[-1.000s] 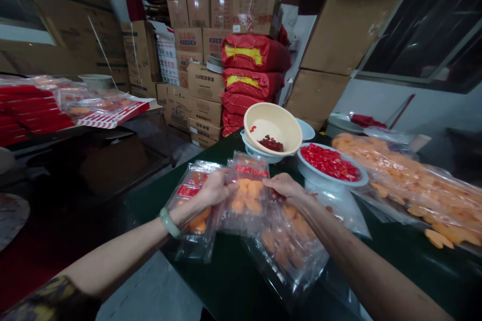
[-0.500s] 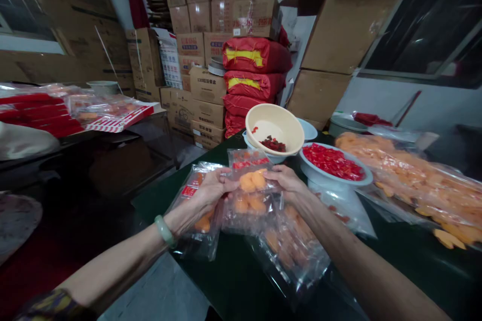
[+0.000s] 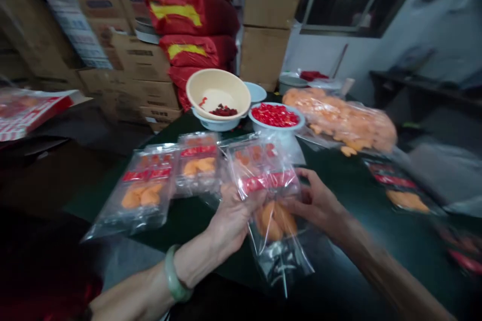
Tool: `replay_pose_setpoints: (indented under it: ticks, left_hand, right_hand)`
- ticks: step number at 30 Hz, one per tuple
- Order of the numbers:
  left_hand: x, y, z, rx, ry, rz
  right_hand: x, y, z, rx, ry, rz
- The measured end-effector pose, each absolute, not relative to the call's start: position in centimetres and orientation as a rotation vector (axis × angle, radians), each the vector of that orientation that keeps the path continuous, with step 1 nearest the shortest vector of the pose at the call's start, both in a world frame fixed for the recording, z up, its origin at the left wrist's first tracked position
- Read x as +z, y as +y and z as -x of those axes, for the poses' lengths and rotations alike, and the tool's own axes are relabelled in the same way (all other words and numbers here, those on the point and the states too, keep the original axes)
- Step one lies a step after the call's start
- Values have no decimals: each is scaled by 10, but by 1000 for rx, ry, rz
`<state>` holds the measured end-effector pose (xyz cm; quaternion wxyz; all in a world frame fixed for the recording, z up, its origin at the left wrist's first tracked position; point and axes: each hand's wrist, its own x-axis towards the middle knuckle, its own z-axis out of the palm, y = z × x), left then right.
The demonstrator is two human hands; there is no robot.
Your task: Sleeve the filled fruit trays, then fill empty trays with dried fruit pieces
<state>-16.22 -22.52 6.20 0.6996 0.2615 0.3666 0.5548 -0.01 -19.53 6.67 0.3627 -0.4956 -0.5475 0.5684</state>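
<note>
My left hand (image 3: 231, 218) and my right hand (image 3: 318, 203) both grip a clear plastic packet (image 3: 269, 200) with orange pieces low inside it and a red strip across its middle. I hold it upright just above the dark green table (image 3: 339, 170). A green bangle (image 3: 173, 276) circles my left wrist. Two more filled packets lie flat to the left, one packet (image 3: 141, 193) at the table's edge and another packet (image 3: 198, 165) beside it. The whole frame is smeared by motion.
A cream bowl (image 3: 218, 93) stacked on a white one holds dark red bits. Beside it is a white bowl of red pieces (image 3: 274, 115). A large clear bag of orange pieces (image 3: 339, 118) lies behind. Red sacks (image 3: 188, 10) and cardboard boxes (image 3: 139, 60) stand at the back.
The camera has swung right and down. Both hands have pulled back toward me and now hold a different packet upright, while the packet from before lies on the table.
</note>
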Motion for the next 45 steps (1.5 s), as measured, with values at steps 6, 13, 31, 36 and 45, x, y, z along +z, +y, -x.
replay_pose_setpoints:
  ticks: [6, 13, 31, 36, 45]
  left_hand:
    - [31, -230, 85, 1096, 744, -587]
    - [14, -236, 44, 942, 724, -672]
    - [9, -229, 51, 783, 766, -630]
    - [-4, -217, 48, 938, 1117, -979]
    - [-18, -221, 10, 634, 1352, -2244]
  right_hand:
    - [47, -229, -65, 1009, -1550, 1466]
    - [28, -248, -101, 816, -1292, 1711]
    - [21, -253, -110, 1222, -952, 1531]
    - [15, -262, -114, 1454, -795, 1311]
    - [-19, -268, -144, 1563, -732, 1151]
